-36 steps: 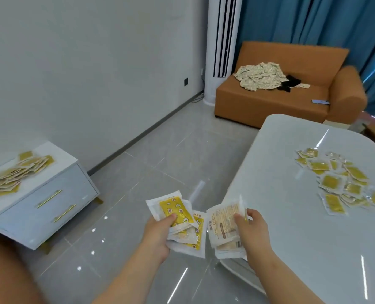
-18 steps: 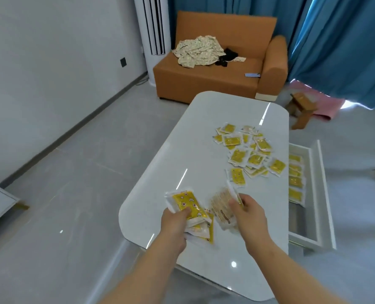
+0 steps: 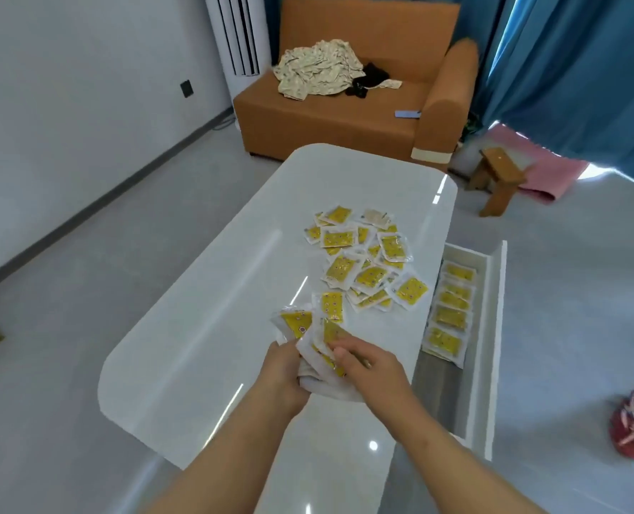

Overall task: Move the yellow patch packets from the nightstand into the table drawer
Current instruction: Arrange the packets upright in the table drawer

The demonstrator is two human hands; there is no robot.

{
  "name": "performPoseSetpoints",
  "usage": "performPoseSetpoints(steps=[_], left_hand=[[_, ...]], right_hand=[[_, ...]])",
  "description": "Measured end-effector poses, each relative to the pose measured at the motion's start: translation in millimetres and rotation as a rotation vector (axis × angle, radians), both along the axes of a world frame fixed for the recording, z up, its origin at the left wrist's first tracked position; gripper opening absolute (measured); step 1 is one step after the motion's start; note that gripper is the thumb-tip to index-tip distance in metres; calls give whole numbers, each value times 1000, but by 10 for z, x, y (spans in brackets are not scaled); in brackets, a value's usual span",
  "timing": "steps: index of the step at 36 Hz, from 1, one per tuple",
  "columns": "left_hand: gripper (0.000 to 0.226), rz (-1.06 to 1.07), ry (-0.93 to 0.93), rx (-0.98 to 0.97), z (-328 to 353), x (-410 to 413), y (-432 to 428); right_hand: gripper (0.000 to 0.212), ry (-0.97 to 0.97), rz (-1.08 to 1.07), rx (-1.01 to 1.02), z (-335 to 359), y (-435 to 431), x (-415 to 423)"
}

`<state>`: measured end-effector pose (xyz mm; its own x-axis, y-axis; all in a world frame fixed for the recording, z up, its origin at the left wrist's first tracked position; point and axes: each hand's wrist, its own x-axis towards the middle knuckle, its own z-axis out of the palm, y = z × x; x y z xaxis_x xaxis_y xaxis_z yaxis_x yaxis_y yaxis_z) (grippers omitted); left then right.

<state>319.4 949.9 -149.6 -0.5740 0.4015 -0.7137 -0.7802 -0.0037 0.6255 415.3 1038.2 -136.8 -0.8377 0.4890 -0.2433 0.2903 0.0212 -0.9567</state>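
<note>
Yellow, thin packets (image 3: 299,321) are pinched as a fanned bundle by the left hand (image 3: 282,376) and right hand (image 3: 375,372), both grips curled round it over the tabletop (image 3: 204,309). Judged light, floppy and slippery, they are best clamped flat. Beyond, a loose pile (image 3: 367,268) lies; others line the open drawer (image 3: 493,328).

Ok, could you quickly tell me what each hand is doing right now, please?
Left hand: holding a bunch of packets.
Right hand: holding packets too.
</note>
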Motion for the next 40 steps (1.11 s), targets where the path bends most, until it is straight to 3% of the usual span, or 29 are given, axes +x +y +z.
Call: performPoseSetpoints(steps=[3, 12, 16, 18, 23, 27, 32, 40], left_hand=[[27, 40, -55, 44, -36, 296, 484], [31, 84, -135, 48, -160, 783, 1533], [8, 72, -40, -2, -198, 766, 1803], [14, 82, -19, -5, -259, 700, 1925], [20, 82, 7, 57, -375, 485, 2271], [24, 37, 69, 63, -380, 320, 2518], [25, 103, 26, 46, -476, 116, 2722], [23, 362, -8, 26, -663, 169, 3232]], right_hand=[[35, -38, -6, 50, -147, 572, 197], [31, -183, 113, 117, -321, 1748, 557], [29, -218, 174, 143, -405, 2054, 517], [24, -253, 199, 162, -437, 2218, 440], [50, -370, 236, 208, -438, 2686, 190], [77, -510, 385, 273, -449, 3053, -36], [84, -537, 466, 249, -649, 3348, -332], [67, -496, 605, 35, -880, 3953, -578]])
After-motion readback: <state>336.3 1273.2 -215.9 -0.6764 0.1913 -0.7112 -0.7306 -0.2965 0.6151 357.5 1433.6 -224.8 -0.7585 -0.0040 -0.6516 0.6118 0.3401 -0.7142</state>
